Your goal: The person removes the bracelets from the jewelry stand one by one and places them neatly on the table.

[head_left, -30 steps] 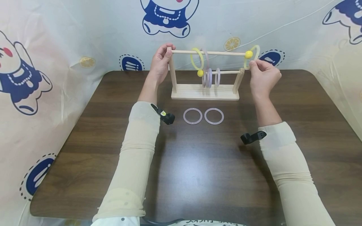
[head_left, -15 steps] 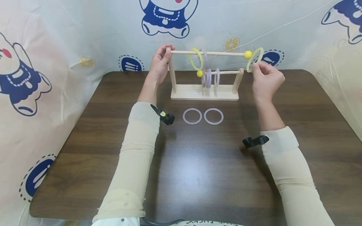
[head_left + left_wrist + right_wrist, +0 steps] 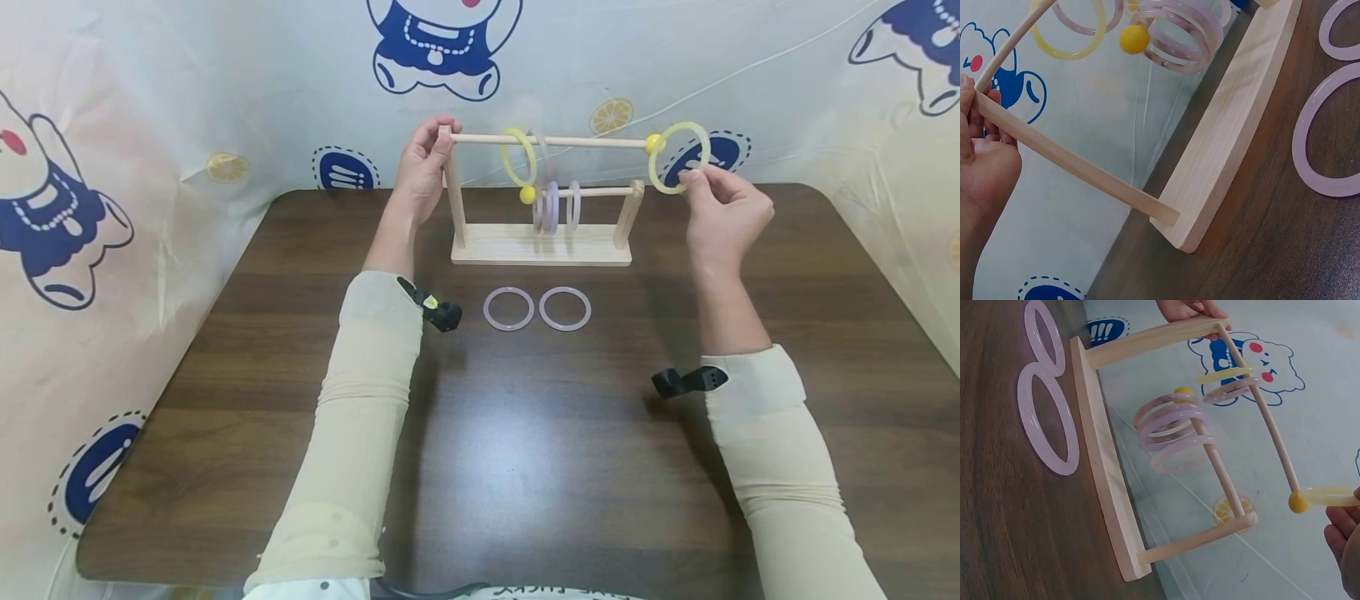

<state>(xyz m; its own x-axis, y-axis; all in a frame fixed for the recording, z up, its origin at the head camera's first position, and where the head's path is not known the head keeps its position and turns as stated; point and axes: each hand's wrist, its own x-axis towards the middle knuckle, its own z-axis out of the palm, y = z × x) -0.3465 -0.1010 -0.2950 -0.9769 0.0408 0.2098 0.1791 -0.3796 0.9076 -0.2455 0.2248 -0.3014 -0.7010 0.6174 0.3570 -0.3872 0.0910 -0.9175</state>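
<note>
My left hand (image 3: 422, 171) grips the top of the left post of a wooden ring rack (image 3: 540, 250). Between thumb and fingers, my right hand (image 3: 727, 215) pinches a yellow ring (image 3: 684, 126) at its lower edge. That ring is beside the yellow ball (image 3: 652, 144) on the upper rod's right end; whether they touch I cannot tell. Another yellow ring (image 3: 533, 158) and a pale purple ring hang on the upper rod (image 3: 600, 142). Several purple rings (image 3: 1169, 417) hang on the lower rod (image 3: 1222, 478), whose left end has a yellow ball (image 3: 1134, 39).
Two purple rings lie flat and side by side in front of the rack: a left ring (image 3: 487, 310) and a right ring (image 3: 588, 309). All stands on a dark wooden table (image 3: 300, 400). Behind it hangs a printed curtain (image 3: 300, 67).
My right hand has moved right and slightly toward me with the yellow ring, which has turned to face the head camera more. The left hand and rack have stayed in place.
</note>
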